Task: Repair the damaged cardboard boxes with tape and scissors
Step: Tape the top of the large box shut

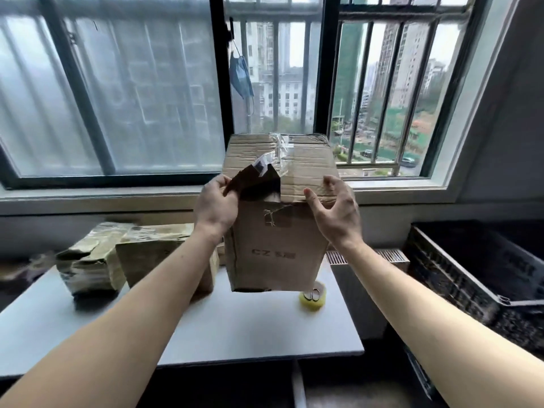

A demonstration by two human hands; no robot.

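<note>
White tabletop (206,334) is filling the near middle of the scene, with two bare forearms reaching across it from the near edge. On its right side a roll of yellowish tape (313,297) is lying flat, partly tucked behind the lower corner of the cardboard box (273,251) that is being held up above the table.

On the left, the left hand (216,206) is pinching a torn, dark-looking flap (256,181) at the box's top near corner, thumb and fingers clamped on the flap's edge, which is standing up and bent back. On the right, the right hand (337,209) is hovering at the box's upper right edge with its fingers spread apart and curved; the fingertips are looking close to the cardboard (whether they are actually touching it I cannot tell). Crumpled clear old tape (279,148) is running along the top seam of the box, and faint printed letters are showing on its near face.

Farther left on the table, two more battered boxes (117,260) are sitting side by side, wrapped in shiny tape. At the right, a dark plastic crate (471,278) is standing beside the table.

Beyond, a barred window (294,83) is showing tall buildings, and a blue face mask (241,75) is hanging from the frame.
</note>
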